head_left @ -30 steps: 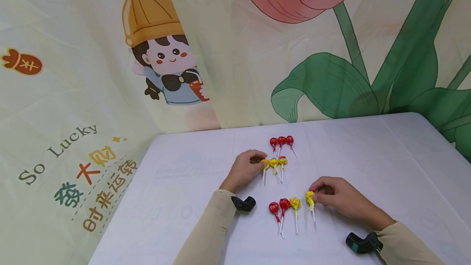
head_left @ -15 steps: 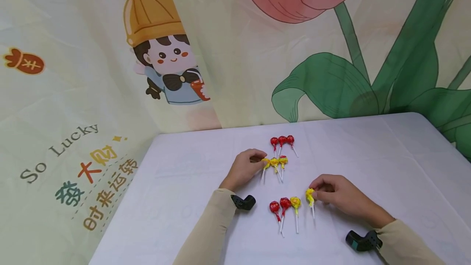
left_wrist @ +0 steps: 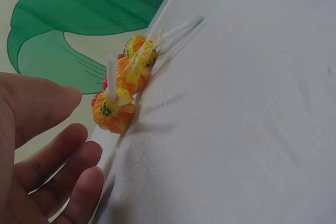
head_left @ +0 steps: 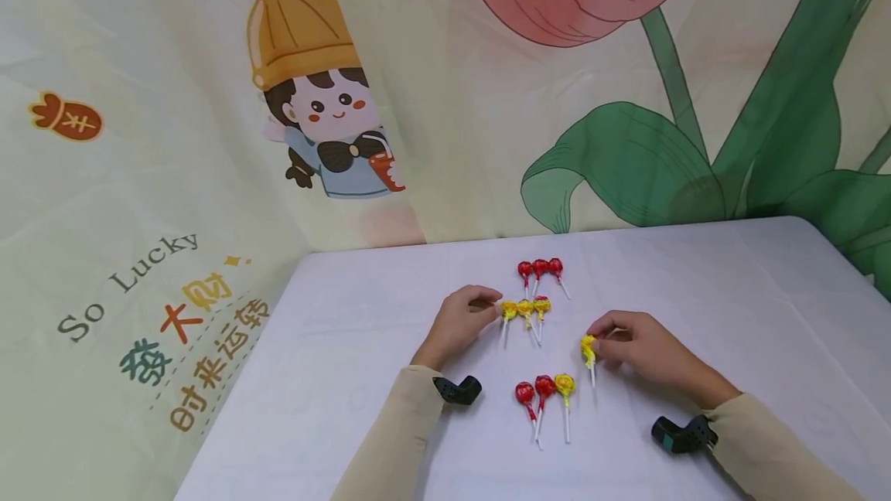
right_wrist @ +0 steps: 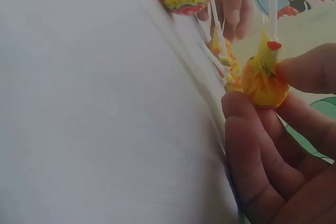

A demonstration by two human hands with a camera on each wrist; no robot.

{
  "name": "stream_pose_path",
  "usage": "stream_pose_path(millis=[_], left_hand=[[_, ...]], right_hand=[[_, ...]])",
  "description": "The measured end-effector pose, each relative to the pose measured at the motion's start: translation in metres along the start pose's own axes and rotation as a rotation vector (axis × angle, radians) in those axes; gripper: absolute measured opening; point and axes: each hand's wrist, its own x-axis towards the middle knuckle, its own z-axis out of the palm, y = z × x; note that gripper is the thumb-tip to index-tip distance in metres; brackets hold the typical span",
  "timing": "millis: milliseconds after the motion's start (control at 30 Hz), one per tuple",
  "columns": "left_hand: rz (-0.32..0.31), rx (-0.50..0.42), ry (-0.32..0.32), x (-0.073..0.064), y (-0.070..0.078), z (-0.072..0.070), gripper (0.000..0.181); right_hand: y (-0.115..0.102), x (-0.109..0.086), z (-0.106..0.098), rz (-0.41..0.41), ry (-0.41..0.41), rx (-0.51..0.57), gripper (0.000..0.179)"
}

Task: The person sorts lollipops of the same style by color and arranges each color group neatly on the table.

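Observation:
My right hand (head_left: pixel 643 346) pinches a yellow lollipop (head_left: pixel 588 348) by its wrapped head, the white stick pointing toward me. In the right wrist view, thumb and fingers sit on either side of that wrapper. Beside a row of three yellow lollipops (head_left: pixel 525 309) is my left hand (head_left: pixel 462 321). The left wrist view shows its thumb (left_wrist: pixel 47 106) and fingers spread apart, with a small gap to the nearest lollipop (left_wrist: pixel 113 113). Closer to me lie two red lollipops (head_left: pixel 545 386) and one yellow lollipop (head_left: pixel 564 386).
Three red lollipops (head_left: pixel 540 267) lie in a row behind the yellow row. All rest on a white-covered table (head_left: pixel 369 300). A printed cloth backdrop (head_left: pixel 459 138) hangs behind the table's far edge. Each wrist wears a black camera (head_left: pixel 458 390).
My right hand has carried its yellow lollipop farther from me, toward the yellow row's level. The left fingers have come off the leftmost yellow lollipop. The head view has shifted slightly.

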Motion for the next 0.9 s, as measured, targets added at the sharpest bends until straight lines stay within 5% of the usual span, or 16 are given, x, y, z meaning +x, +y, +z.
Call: stream_pose_path(millis=[900], left_hand=[[-0.051,-0.029,0.082,-0.043,0.002,-0.004,0.019]], right_hand=[[-0.005,0.055,-0.001,-0.005,0.121,-0.046,0.03]])
